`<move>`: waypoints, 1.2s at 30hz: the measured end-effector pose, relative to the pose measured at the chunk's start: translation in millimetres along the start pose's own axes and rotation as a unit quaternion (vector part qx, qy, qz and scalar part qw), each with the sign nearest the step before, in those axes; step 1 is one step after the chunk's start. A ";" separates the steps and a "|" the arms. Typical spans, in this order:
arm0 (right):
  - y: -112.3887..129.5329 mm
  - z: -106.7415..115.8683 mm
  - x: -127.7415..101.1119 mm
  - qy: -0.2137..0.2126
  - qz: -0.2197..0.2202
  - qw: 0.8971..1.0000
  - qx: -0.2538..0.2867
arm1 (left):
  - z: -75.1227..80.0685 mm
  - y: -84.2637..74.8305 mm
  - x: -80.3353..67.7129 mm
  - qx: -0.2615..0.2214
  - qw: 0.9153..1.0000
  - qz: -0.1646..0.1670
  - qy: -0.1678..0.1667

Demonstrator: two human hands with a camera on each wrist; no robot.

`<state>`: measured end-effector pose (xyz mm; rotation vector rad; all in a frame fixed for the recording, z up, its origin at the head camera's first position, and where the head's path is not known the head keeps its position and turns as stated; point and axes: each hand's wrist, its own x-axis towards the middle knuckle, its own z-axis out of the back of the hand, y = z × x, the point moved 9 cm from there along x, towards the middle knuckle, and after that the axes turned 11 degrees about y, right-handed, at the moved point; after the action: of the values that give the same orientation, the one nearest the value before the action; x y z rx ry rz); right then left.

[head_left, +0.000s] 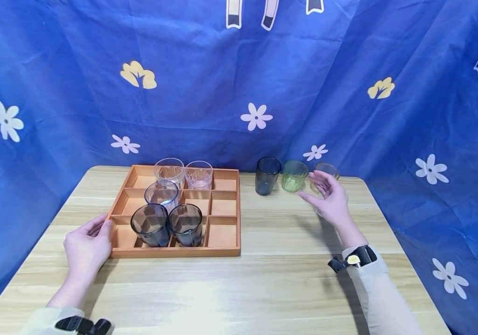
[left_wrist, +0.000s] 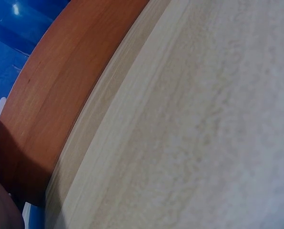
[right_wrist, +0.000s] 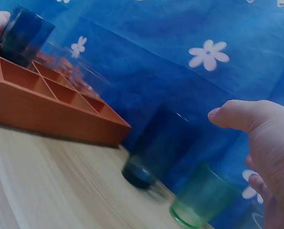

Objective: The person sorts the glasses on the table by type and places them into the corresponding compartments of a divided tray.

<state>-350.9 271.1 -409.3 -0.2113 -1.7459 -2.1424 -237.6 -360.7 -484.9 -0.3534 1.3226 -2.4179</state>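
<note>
My left hand holds the left side of a wooden compartment tray near its front corner, thumb at the wall. In the left wrist view, only a sliver of that hand shows beside the tray's front wall. My right hand hovers at the back right with thumb and fingers spread apart and nothing between them. It partly covers an amber-tinted glass. Left of it stand a green glass and a dark blue-grey glass, both upright on the table.
Two dark grey glasses stand in the tray's front row. Behind them are a clear glass and, in the back row, another clear glass and a pinkish one. A blue flowered cloth hangs along the table's back edge.
</note>
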 end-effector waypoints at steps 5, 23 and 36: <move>-8.4 22.6 -7.2 -0.025 -0.022 0.999 -0.038 | -0.3 0.2 0.4 -0.001 1.000 -0.002 -0.003; -44.9 79.4 -24.6 -0.083 -0.070 0.988 -0.107 | -0.8 0.8 0.4 -0.003 1.000 -0.007 -0.005; -74.1 81.9 -37.1 -0.083 -0.138 0.981 -0.105 | -1.0 1.4 -0.1 0.003 1.000 0.002 0.003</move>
<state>-353.7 369.6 -471.4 -0.2202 -1.7202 -2.5804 -237.6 -360.6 -486.6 -0.3405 1.3173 -2.4209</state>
